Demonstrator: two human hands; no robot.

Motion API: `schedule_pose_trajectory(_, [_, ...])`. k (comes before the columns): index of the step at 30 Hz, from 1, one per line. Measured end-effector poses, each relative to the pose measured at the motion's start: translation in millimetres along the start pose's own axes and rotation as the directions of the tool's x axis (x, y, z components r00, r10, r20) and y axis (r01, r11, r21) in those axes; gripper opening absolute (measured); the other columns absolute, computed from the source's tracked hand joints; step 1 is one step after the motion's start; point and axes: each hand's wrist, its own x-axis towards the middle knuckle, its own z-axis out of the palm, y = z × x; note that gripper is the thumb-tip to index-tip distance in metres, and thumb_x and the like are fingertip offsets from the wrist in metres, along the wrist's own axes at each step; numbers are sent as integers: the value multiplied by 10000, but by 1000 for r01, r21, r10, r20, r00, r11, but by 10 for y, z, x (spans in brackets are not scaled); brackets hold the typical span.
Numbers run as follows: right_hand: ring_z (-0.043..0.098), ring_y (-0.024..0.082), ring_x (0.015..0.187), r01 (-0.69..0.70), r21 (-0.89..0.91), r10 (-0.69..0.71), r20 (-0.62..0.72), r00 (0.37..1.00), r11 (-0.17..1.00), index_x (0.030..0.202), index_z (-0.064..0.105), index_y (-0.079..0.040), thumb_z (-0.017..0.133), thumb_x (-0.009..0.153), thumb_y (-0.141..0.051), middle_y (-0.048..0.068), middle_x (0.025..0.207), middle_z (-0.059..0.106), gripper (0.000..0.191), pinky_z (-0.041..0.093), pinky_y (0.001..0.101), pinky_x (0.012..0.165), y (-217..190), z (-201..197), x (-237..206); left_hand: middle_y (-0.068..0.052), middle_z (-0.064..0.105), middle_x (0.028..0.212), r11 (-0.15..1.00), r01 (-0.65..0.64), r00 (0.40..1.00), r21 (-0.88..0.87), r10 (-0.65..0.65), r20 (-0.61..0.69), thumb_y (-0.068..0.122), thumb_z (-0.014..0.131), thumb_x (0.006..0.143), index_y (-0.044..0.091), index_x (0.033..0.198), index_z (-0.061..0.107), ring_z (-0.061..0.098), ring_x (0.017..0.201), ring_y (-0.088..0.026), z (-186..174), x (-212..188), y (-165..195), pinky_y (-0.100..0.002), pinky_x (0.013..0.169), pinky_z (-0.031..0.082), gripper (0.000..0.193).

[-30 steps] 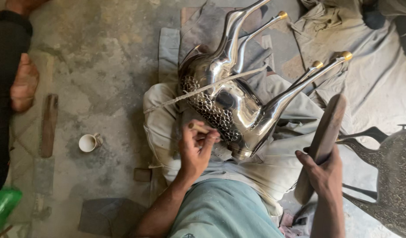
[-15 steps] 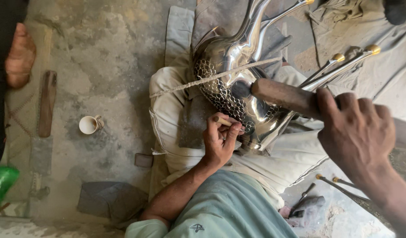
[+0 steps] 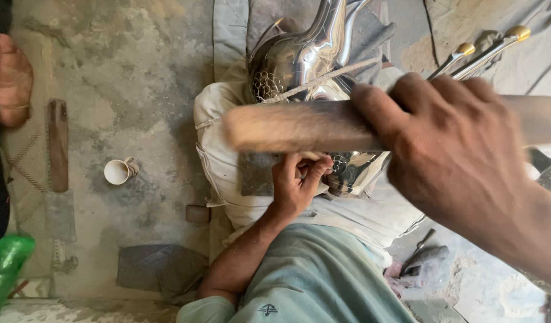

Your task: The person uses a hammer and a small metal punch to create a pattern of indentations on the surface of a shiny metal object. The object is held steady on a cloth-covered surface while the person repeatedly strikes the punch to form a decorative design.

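A shiny silver metal figure [image 3: 305,60] with a patterned body and long brass-tipped legs [image 3: 491,45] lies across my lap on pale cloth [image 3: 227,149]. My left hand [image 3: 296,182] pinches a small tool against the figure's lower body. My right hand [image 3: 461,149], close to the camera and blurred, grips a thick wooden stick [image 3: 293,125] held level above the figure.
A small white cup [image 3: 118,171] stands on the concrete floor at left. Beside it lie a long wooden bar [image 3: 57,143] and a small block [image 3: 197,213]. Another person's foot [image 3: 12,81] shows at the far left, a green bottle [image 3: 6,266] at the bottom left.
My right hand has raised the wooden stick from the right side up toward the camera, over the figure. My left hand has stayed on the figure's body.
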Motion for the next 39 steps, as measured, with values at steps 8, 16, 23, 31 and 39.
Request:
schedule_pose_trajectory(8, [708, 219, 780, -267, 271, 245, 113, 963, 925, 1282, 704, -147, 716, 871, -53, 87, 933, 733, 422, 590, 362, 757, 156, 256, -275, -40, 765, 998, 965, -157, 955, 209, 94, 282, 200, 710, 1018, 71, 1082, 616, 779, 867, -129, -74, 304, 133, -264, 719, 664, 171])
schedule_pose_trajectory(16, [699, 302, 902, -390, 571, 457, 29, 889, 722, 1289, 662, 14, 688, 845, 101, 193, 1032, 689, 453, 575, 350, 817, -36, 912, -1066, -14, 728, 941, 881, -383, 782, 278, 149, 605, 259, 749, 981, 237, 1297, 575, 735, 789, -132, -46, 532, 117, -293, 705, 657, 362])
schedule_pose_trajectory(23, [647, 326, 862, -400, 592, 628, -243, 739, 700, 1179, 615, 40, 757, 850, 31, 191, 963, 655, 358, 522, 431, 750, -507, 1281, -1466, 8, 731, 993, 875, -465, 607, 135, 203, 769, 90, 631, 1048, 333, 1494, 478, 752, 873, -147, -40, 678, 196, -268, 768, 667, 530])
schedule_pose_trajectory(31, [613, 243, 839, -459, 496, 656, -360, 663, 737, 1116, 654, -25, 814, 891, -150, 115, 950, 702, 302, 408, 459, 780, -993, 1723, -1527, 5, 651, 850, 790, -592, 497, 160, 201, 844, 75, 622, 1047, 349, 1433, 567, 695, 715, -156, 34, 706, 334, -280, 654, 644, 477])
schedule_pose_trajectory(39, [631, 256, 926, -434, 565, 679, -343, 650, 701, 1219, 601, -15, 793, 991, -93, 120, 1058, 689, 307, 395, 401, 806, -1016, 1946, -1820, -16, 672, 956, 817, -575, 494, 50, 298, 817, 61, 611, 1118, 249, 1298, 601, 690, 730, -122, -13, 744, 314, -215, 559, 629, 261])
